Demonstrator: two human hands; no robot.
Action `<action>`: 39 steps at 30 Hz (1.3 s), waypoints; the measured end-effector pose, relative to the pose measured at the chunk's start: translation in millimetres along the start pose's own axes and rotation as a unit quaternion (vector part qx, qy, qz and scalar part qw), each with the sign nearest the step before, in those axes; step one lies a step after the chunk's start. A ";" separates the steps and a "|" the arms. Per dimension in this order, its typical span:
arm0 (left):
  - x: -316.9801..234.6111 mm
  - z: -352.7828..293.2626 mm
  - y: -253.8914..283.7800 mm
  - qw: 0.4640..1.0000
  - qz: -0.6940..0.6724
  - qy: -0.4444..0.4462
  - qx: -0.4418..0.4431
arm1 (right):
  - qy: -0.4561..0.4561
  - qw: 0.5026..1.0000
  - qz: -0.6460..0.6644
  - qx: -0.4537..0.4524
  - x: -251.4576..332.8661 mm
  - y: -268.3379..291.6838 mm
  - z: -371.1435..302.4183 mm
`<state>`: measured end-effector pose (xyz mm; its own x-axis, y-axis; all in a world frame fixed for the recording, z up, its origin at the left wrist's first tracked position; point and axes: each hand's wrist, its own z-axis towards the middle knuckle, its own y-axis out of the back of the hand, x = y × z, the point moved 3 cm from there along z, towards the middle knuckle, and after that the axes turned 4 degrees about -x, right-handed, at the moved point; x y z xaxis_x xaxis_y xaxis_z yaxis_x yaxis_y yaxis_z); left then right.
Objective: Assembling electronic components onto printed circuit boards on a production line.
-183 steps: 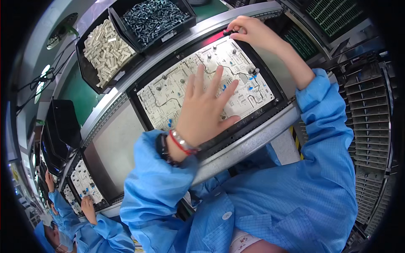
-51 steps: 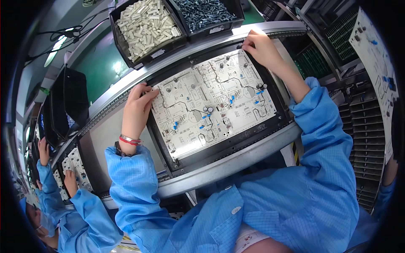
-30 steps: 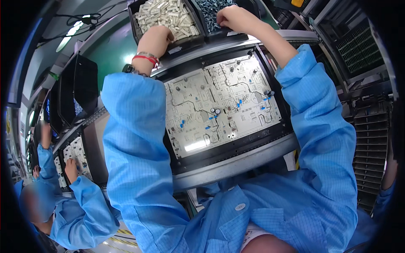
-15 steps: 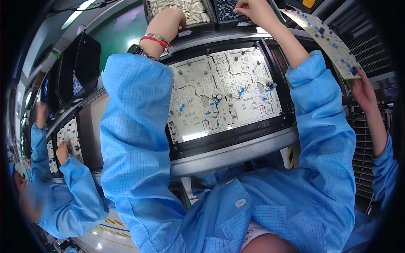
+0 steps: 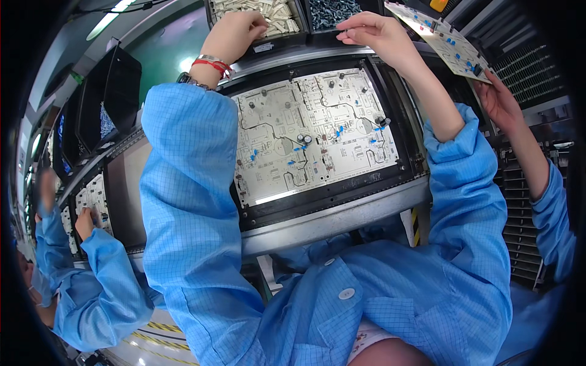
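Observation:
My left hand (image 5: 232, 38) is at the front of a bin of cream-coloured parts (image 5: 278, 13), fingers bent and pressed together; whatever may be in them is hidden. Just before a bin of small dark blue-grey parts (image 5: 332, 13), my right hand (image 5: 386, 40) has thumb and fingers closed in a pinch. Something tiny and dark seems to show at its fingertips, too small to name. Nearer to me, below both hands, two pale circuit boards (image 5: 348, 146) lie side by side in a black frame (image 5: 317, 198), carrying blue parts and dark round capacitors.
At the right another person's hand (image 5: 500, 100) holds up a populated circuit board (image 5: 442, 38). A metal rail (image 5: 336, 222) runs along the near side of the frame. On the left, a co-worker's hand (image 5: 84, 222) touches a board (image 5: 94, 198); black bins (image 5: 110, 91) stand behind.
My right hand has drawn back from the dark parts bin toward me, pinched. My left hand has turned, its fingertips now showing. The other person's board at the right has shifted left and up.

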<state>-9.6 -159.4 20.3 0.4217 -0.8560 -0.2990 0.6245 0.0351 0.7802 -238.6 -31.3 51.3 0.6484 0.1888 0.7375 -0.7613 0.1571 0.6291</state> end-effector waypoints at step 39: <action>-53.4 -151.7 4.7 0.679 -0.643 0.345 -0.076 | 0.382 0.883 -0.235 0.138 70.6 -159.7 -130.1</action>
<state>70.5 -35.2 -43.4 -0.3625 0.2155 -0.9067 0.8064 -0.4152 -0.4211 -71.6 83.1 -29.1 0.6209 0.7812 0.0647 -0.3103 0.1691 0.9355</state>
